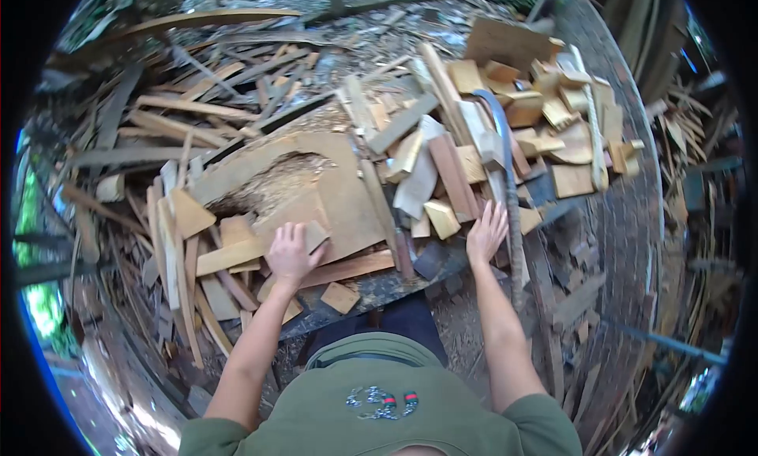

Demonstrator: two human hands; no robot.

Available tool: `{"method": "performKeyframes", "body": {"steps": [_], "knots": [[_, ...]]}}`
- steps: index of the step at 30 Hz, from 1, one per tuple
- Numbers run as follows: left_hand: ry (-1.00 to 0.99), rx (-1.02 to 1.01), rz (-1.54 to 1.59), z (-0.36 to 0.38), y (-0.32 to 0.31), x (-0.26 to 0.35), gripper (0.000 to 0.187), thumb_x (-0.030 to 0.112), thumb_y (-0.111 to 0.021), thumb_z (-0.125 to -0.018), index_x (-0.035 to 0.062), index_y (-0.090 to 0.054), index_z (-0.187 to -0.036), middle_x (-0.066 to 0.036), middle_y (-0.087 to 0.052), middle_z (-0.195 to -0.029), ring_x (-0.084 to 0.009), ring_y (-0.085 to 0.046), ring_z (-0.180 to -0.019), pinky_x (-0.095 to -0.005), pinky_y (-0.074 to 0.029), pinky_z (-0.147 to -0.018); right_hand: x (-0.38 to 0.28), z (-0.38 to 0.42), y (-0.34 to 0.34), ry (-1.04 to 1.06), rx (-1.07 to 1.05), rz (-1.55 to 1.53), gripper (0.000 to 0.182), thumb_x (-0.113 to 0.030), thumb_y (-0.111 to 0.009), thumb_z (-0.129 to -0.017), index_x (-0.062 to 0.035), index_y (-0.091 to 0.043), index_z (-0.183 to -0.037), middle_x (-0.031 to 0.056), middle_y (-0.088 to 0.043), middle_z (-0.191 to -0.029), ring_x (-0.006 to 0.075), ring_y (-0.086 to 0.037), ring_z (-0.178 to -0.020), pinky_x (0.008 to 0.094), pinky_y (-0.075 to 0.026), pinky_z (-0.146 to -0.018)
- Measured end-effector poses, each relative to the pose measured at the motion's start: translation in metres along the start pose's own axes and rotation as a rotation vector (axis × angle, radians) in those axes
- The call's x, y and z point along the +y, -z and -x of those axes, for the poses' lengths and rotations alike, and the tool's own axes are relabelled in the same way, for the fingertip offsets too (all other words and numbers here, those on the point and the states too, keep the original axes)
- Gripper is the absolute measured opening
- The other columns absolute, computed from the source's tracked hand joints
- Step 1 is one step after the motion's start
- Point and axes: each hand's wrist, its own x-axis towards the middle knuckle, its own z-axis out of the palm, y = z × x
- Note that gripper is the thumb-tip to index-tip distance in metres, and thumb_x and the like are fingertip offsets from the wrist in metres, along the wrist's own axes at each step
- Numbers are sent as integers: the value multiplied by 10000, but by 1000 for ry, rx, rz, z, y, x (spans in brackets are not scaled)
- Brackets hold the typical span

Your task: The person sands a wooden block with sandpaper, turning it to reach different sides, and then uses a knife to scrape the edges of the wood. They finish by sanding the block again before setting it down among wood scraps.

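My left hand (292,256) is closed on a flat wood block (304,213), thumb at its near right corner. The block lies over a large board (351,191) with a ragged hollow of wood chips. My right hand (487,233) is open, fingers stretched forward against the near end of the wood pile. Close to its fingertips are a reddish-brown wood block (454,176) and a small pale block (442,219). A curved bar (505,140), blue at its top, passes just right of that hand.
Cut wood blocks (545,101) are heaped at the right. Long strips (170,243) stand and lean at the left, with more slats (189,124) behind. A loose square offcut (341,298) lies on the near edge of the dark bench (379,288). A brick-like wall edge (624,164) runs along the right.
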Motion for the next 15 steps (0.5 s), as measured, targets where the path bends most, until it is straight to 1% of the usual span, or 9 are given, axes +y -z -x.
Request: {"method": "performKeyframes", "body": {"steps": [3, 4, 6, 8, 10, 12, 13, 14, 15], "knots": [[17, 4, 17, 3, -5, -3, 511, 478, -734, -730, 83, -585, -1018, -88, -554, -967, -279, -568, -924, -397, -501, -743, -33, 69, 11, 75, -32, -6, 624, -179, -588, -882, -129, -388, -1471, 101, -296, -1559, 337, -264, -1435, 537, -237, -1142], [24, 16, 21, 3, -5, -3, 511, 478, -734, -730, 83, -585, -1018, -88, -554, -967, -279, -568, -924, -397, -501, -743, -43, 90, 16, 69, -75, -94, 618, -179, -595, -874, -129, -402, -1459, 100, -307, -1553, 335, -261, -1437, 536, -227, -1147], [26, 6, 47, 5, -6, -3, 517, 484, -737, -724, 89, -590, -1024, -82, -558, -976, -268, -570, -937, -389, -503, -751, -50, 131, 21, 117, -174, -60, 534, -167, -607, -856, -167, -498, -1379, 105, -366, -1504, 331, -299, -1412, 519, -243, -1140], [49, 19, 47, 6, -6, -3, 516, 475, -745, -716, 92, -592, -1027, -82, -561, -986, -261, -573, -955, -386, -505, -759, -50, 160, 27, 186, -221, -73, 443, -153, -619, -836, -152, -584, -1279, 117, -410, -1462, 337, -343, -1380, 498, -279, -1122], [23, 47, 78, 6, -4, -4, 515, 465, -753, -713, 86, -581, -1016, -88, -561, -980, -275, -574, -961, -391, -521, -755, -41, 176, 29, 249, -230, -174, 352, -142, -626, -818, -124, -643, -1170, 126, -450, -1421, 342, -381, -1349, 492, -309, -1101], [58, -12, 118, 6, -6, -4, 541, 454, -766, -693, 90, -587, -1051, -92, -569, -1007, -265, -577, -993, -391, -510, -776, -29, 183, 41, 193, -302, -189, 321, -113, -647, -796, -94, -669, -1116, 149, -486, -1379, 351, -436, -1292, 467, -371, -1059], [47, 24, 136, 7, -8, -5, 540, 446, -768, -694, 89, -586, -1056, -96, -571, -1018, -272, -576, -1000, -402, -509, -788, -16, 184, 40, 186, -325, -222, 307, -101, -651, -794, -76, -679, -1099, 185, -508, -1347, 371, -469, -1252, 452, -405, -1029], [43, 56, 151, 9, -9, -6, 539, 438, -771, -694, 89, -586, -1060, -100, -574, -1030, -279, -576, -1008, -413, -509, -800, -10, 187, 47, 181, -285, -214, 282, -99, -639, -803, -52, -684, -1077, 210, -546, -1284, 390, -509, -1193, 449, -422, -1016], [102, 54, 142, 12, -9, -7, 539, 438, -771, -694, 89, -586, -1060, -100, -574, -1030, -279, -576, -1008, -413, -509, -800, 1, 188, 49, 149, -306, -193, 278, -106, -631, -808, -42, -685, -1073, 208, -558, -1263, 397, -521, -1160, 454, -425, -1019]]}}
